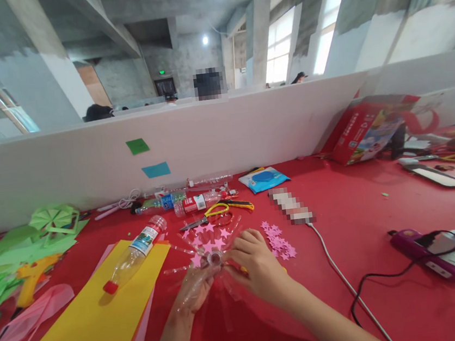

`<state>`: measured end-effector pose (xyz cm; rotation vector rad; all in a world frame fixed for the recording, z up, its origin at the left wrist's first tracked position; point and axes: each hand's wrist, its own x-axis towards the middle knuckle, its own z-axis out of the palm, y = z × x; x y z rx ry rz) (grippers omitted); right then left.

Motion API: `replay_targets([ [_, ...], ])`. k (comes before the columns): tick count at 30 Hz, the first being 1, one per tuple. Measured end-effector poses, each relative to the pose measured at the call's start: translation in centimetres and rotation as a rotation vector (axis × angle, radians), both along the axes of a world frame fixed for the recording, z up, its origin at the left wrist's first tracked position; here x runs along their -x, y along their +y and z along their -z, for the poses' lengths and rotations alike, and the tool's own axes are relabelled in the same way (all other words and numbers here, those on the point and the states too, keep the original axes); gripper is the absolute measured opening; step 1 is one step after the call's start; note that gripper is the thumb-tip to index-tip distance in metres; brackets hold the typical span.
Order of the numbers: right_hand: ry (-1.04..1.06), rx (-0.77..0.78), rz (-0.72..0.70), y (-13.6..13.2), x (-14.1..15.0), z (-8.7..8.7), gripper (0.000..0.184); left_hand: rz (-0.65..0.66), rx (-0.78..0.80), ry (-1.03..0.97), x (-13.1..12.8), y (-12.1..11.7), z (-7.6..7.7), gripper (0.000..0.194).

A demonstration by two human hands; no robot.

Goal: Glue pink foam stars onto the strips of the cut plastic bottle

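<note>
Left hand (198,287): fingers holding cut bottle (214,258). Right hand (254,257): fingers at bottle, cannot tell grip. Loose stars (277,239) right of bottle, scissors (206,216) beyond.

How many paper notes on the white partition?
2: a green note and, below it and slightly right, a blue note, both left of centre on the white partition. The red bag at right blocks some of it; others could be hidden.

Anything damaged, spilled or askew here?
The clear plastic piece in the left hand is split into splayed strips, possibly on purpose. A red-capped bottle lies sideways across the yellow paper. No spill visible.
</note>
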<state>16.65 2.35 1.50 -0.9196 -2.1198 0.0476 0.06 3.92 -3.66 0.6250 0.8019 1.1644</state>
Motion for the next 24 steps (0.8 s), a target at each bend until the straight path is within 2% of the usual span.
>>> replay_targets([
  [6, 0.018, -0.033, -0.013, -0.2, -0.1, 0.0, 0.012, -0.007, 0.013, 0.009, 0.0, -0.1, -0.3, 0.025],
  [10, 0.019, -0.009, -0.017, -0.2, -0.1, -0.1, 0.009, -0.02, 0.004, 0.013, -0.1, -0.1, -0.5, 0.025],
  [17, 0.048, -0.015, -0.02, -0.7, -0.6, -1.1, 0.011, 0.011, -0.039, 0.057, 0.2, 0.0, -0.2, 0.024],
  [21, 0.164, -0.004, 0.013, -0.5, -1.4, -1.6, 0.01, 0.032, -0.067, 0.086, 0.4, 0.1, 0.0, 0.023],
  [24, 0.32, 0.087, 0.056, 0.4, -2.0, -1.5, 0.01, 0.001, -0.077, 0.085, 0.6, 0.3, -0.1, 0.027],
])
